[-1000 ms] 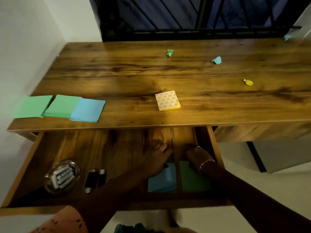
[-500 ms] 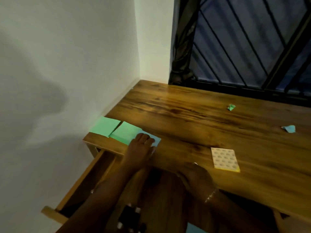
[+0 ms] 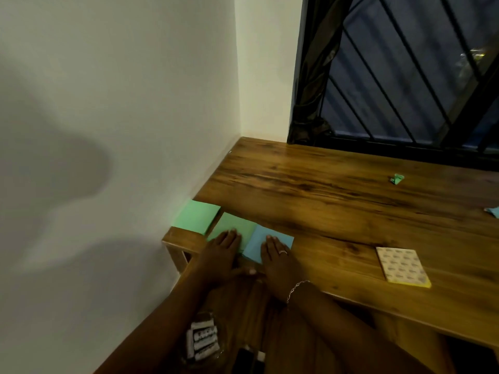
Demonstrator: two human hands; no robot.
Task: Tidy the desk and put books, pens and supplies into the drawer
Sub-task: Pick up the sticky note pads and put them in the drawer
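Though squarish, blue pad [image 3: 253,244] along desk edge [image 3: 405,318]

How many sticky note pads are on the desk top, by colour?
Green pads: 2
Blue pad: 1
Yellow pad: 1
Total: 4

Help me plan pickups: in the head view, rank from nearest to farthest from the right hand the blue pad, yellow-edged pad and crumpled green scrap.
1. blue pad: touched by the right hand, directly ahead.
2. yellow-edged pad: off to the right, near the front.
3. crumpled green scrap: far back on the right.
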